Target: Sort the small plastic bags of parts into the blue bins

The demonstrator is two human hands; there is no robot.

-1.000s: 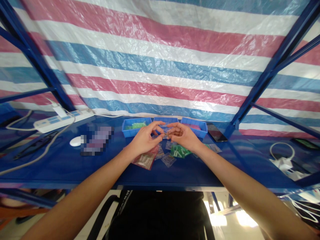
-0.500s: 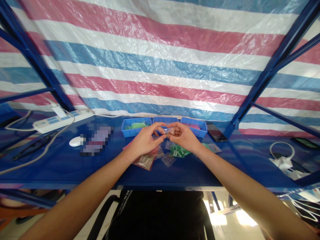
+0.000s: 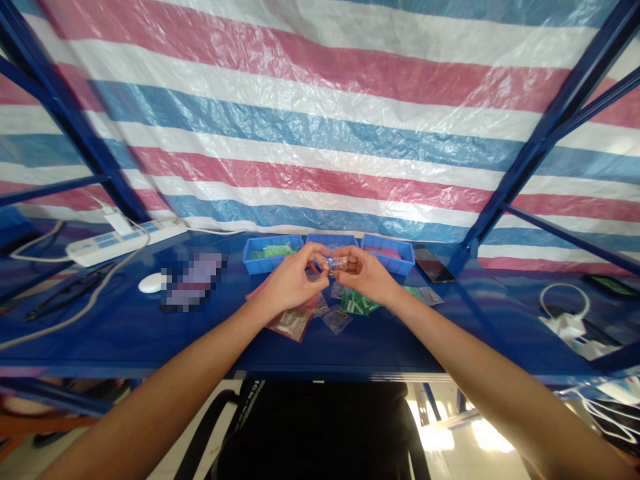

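Between my two hands is a small clear plastic bag [image 3: 337,263], pinched from both sides above the table. My left hand [image 3: 296,279] has thumb and fingertips closed on its left end. On the other end, the fingers and thumb of my right hand [image 3: 364,272] are closed too. What the bag contains is too small to make out. Under my left hand lie red-tinted plastic bags [image 3: 291,323]. Green bags [image 3: 357,303] lie below my right hand, with a flat clear bag [image 3: 337,320] between the two groups.
Behind my hands stand a left blue bin [image 3: 260,265] with green bags, a middle blue bin [image 3: 330,240], and a right blue bin [image 3: 406,265] with pink bags. A phone [image 3: 434,264] lies at right. A power strip [image 3: 127,241] and white mouse-like object [image 3: 153,283] are at left.
The clear bag has turned and shows more between my fingers. My fingertips have shifted slightly on it; the bags and bins on the table stay put.
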